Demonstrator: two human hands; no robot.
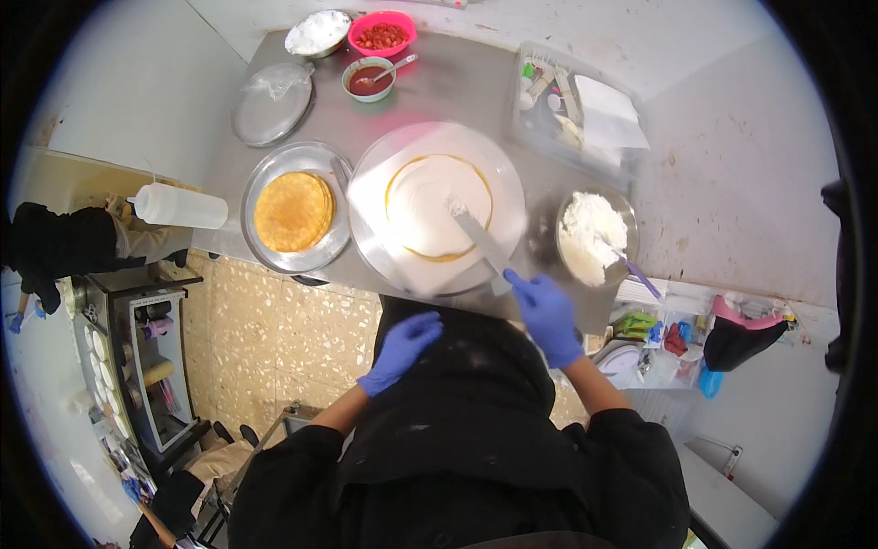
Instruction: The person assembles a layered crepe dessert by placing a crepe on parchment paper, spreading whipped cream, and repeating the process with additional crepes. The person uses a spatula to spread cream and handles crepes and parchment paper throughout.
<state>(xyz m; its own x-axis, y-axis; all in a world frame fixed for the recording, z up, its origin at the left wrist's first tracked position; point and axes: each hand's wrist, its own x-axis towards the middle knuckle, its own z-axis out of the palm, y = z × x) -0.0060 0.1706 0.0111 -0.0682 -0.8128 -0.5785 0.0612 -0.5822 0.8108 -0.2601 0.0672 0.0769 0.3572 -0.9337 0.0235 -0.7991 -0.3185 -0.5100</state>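
In the head view my gloved right hand [542, 306] is closed round the handle of a metal icing spatula [482, 240]. The blade reaches over a round cake layer [430, 206] spread with white cream, its golden edge showing as a thin ring. Some cream clings to the blade tip. That cake sits on a large round turntable plate [506, 183]. My gloved left hand [407, 346] hovers in front of my apron, fingers extended and holding nothing. To the right stands a metal bowl of white cream [593, 229] with a purple-handled utensil [640, 278] in it.
Left of the turntable, several stacked sponge layers [294, 211] lie on a metal tray [258, 240]. Behind are a sauce bowl [369, 80], a pink bowl [409, 29], a cream bowl [317, 33] and a lid [265, 114]. A plastic bin [530, 128] stands back right. Other people [69, 240] are at left.
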